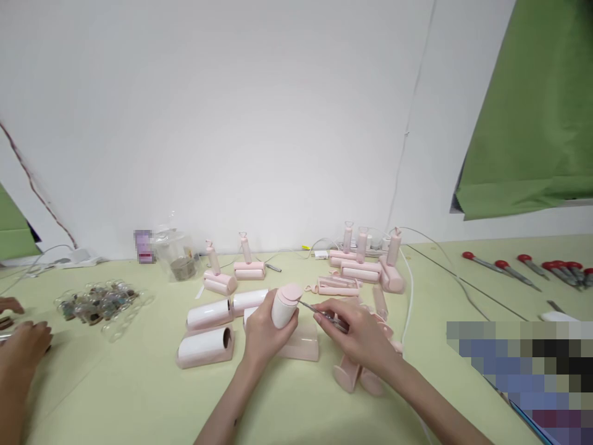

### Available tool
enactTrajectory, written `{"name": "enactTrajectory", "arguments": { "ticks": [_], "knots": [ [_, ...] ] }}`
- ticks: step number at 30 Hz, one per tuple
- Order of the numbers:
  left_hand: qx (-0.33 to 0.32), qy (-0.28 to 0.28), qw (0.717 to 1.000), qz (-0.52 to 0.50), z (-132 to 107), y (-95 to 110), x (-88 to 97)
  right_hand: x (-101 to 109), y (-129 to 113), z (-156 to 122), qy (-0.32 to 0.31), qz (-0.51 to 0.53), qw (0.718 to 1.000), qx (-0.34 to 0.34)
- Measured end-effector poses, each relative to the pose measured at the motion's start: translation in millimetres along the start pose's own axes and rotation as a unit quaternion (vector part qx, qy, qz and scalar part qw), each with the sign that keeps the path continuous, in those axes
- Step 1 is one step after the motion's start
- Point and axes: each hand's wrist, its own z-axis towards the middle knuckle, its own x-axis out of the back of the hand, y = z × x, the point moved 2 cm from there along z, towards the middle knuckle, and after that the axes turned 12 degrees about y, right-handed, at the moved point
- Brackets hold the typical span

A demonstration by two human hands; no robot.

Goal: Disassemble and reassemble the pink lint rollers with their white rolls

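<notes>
My left hand point(264, 334) is closed around a white lint roll with a pink end cap point(285, 304), held upright above the table. My right hand point(359, 334) pinches a thin metal tool point(319, 311) whose tip points at the pink cap. Below the hands lies a pink roller cover point(301, 346). Loose white rolls point(209, 314) and a roll in a pink holder point(205, 347) lie to the left. Pink handle parts point(356, 374) lie under my right wrist.
Assembled pink lint rollers point(365, 266) stand at the back, two more point(234, 275) left of them. A clear jar point(178, 254) and small glass pieces point(99, 303) sit at left, where another person's hands point(21, 346) work. Red-handled screwdrivers point(528, 269) lie at right.
</notes>
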Motion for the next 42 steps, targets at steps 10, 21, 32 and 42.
{"name": "enactTrajectory", "arguments": {
  "ticks": [10,21,32,42],
  "knots": [
    [0.050,0.017,0.997,-0.049,-1.5,10.8,-8.9,-27.3,-4.1,-9.3,0.046,0.090,0.995,-0.014],
    [0.012,-0.106,0.993,-0.057,45.4,33.2,-99.8,20.4,65.9,25.2,0.149,-0.061,0.982,-0.095],
    [0.016,-0.074,0.997,-0.015,33.9,13.4,-120.4,-0.8,89.7,30.2,0.126,-0.118,0.979,-0.105],
    [-0.025,-0.110,0.992,0.051,23.9,16.1,-128.2,-7.2,113.5,25.1,0.101,-0.138,0.976,-0.134]
  ]
}}
